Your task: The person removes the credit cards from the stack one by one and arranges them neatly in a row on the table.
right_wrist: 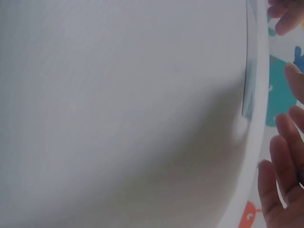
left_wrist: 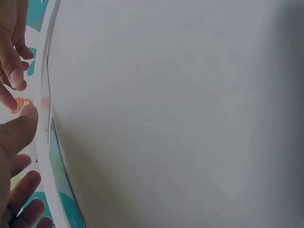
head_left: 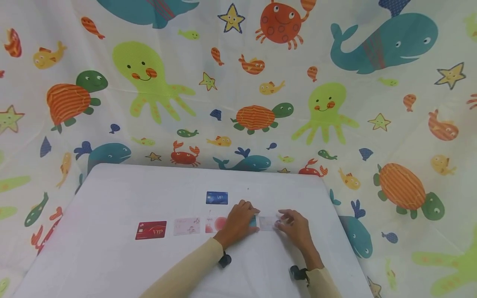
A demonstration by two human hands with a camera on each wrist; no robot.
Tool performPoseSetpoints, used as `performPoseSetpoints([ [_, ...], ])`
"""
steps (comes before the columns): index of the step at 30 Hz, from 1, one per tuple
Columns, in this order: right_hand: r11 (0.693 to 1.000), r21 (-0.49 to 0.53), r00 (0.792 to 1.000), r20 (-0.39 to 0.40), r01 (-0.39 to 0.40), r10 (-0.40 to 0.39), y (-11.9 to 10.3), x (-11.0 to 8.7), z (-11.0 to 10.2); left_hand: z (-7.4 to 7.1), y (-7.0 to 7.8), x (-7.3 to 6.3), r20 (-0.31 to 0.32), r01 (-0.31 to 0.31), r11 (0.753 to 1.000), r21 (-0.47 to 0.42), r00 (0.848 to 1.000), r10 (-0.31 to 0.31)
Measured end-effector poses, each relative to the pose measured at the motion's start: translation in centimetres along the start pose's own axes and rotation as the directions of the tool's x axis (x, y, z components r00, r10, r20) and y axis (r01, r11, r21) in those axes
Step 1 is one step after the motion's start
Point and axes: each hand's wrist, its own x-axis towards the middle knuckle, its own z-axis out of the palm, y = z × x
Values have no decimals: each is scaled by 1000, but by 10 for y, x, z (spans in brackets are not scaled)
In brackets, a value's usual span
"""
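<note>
My left hand (head_left: 238, 221) is over a teal card (head_left: 253, 222) in the row, its palm and fingers hiding most of it. Just to the right lies a pale card (head_left: 266, 224) with a faint print. My right hand (head_left: 296, 227) is at that card's right end, fingertips overlapping its edge. In the left wrist view the left thumb and fingers (left_wrist: 29, 114) are spread apart with nothing between them. The right wrist view likewise shows the right hand (right_wrist: 287, 161) with its fingers parted. Both cards appear there only as thin, edge-on slivers.
Further left in the row are a white card with pink circles (head_left: 220, 224), a pale pink card (head_left: 187, 226) and a red VIP card (head_left: 150, 230). Behind them lies a blue VIP card (head_left: 217, 198). A white table (head_left: 112, 198) bears all; a sea-animal curtain (head_left: 208, 124) hangs behind.
</note>
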Motion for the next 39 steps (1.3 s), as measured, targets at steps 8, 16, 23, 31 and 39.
performPoseSetpoints([
  [8,999,40,999,-19,33,-32,-17,4,11,-11,-13,-7,-17,-3,1000,-22,1000,2],
  [16,997,48,998,-11,57,-56,-34,9,26,-20,-30,-15,-44,27,998,-52,999,-29],
  [23,995,82,998,34,52,-55,-48,13,37,-28,-45,-24,-64,51,997,-55,996,-54],
  [31,993,94,994,63,78,-84,-60,18,45,-33,-59,-27,-72,70,998,-7,995,-70],
  [39,985,116,987,85,124,-134,-69,19,53,-38,-71,-31,-61,85,995,42,995,-83],
])
